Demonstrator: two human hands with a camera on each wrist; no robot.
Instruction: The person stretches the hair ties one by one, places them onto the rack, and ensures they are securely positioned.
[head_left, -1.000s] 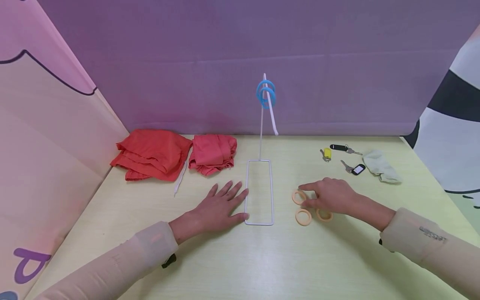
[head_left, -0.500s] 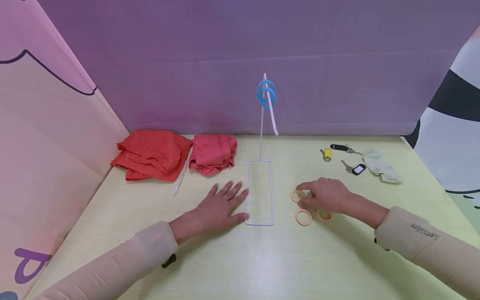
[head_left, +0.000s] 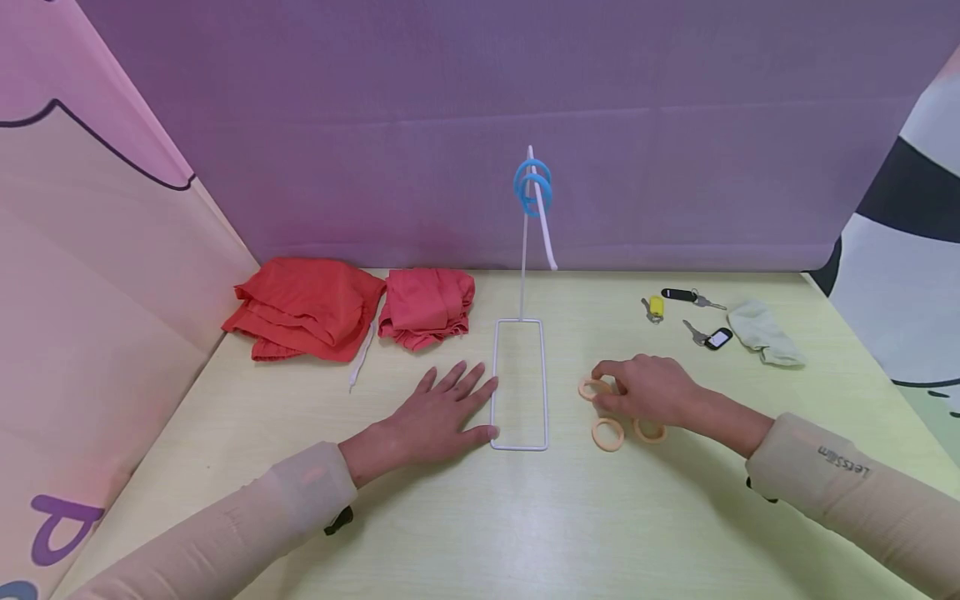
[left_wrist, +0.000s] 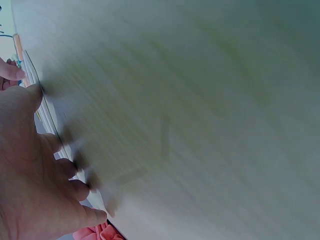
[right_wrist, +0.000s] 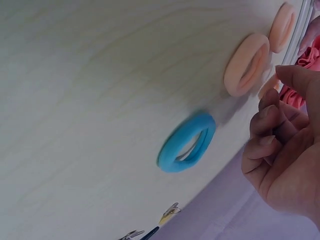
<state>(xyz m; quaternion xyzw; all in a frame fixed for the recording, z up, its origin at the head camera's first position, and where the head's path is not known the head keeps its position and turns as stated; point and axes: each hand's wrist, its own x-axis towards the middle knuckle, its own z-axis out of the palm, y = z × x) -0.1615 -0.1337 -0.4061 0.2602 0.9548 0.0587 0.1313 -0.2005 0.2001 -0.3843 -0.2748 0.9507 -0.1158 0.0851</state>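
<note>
We count three peach-coloured plastic rings on the pale yellow-green counter (head_left: 450,533) in the head view. Our right hand (head_left: 651,390) pinches the farthest peach ring (head_left: 592,388) between thumb and forefinger, to the right of the white wire stand's rectangular base (head_left: 519,385). The nearer peach ring (head_left: 607,434) lies flat just in front of that hand, and the third peach ring (head_left: 649,431) peeks out from under the palm, close beside the second. The right wrist view also shows one blue plastic ring (right_wrist: 187,143) flat on the counter under the hand; the head view does not show it, the hand covering that spot.

Our left hand (head_left: 435,417) rests flat on the counter with fingers straight and spread, holding nothing — its fingertips touch the left rail of the wire base.

The stand's thin white upright (head_left: 523,250) carries two blue rings hung together (head_left: 532,188) near its top, in front of the purple cloth backdrop (head_left: 675,125).

Farther back on the left lie two red folded cloths — a larger one (head_left: 303,308) and a smaller one (head_left: 426,307), side by side. On the right we count three keys with fobs: one yellow (head_left: 655,307), one black (head_left: 678,294), one black-and-white (head_left: 717,338). One pale green crumpled cloth (head_left: 763,333) lies just beyond them.
</note>
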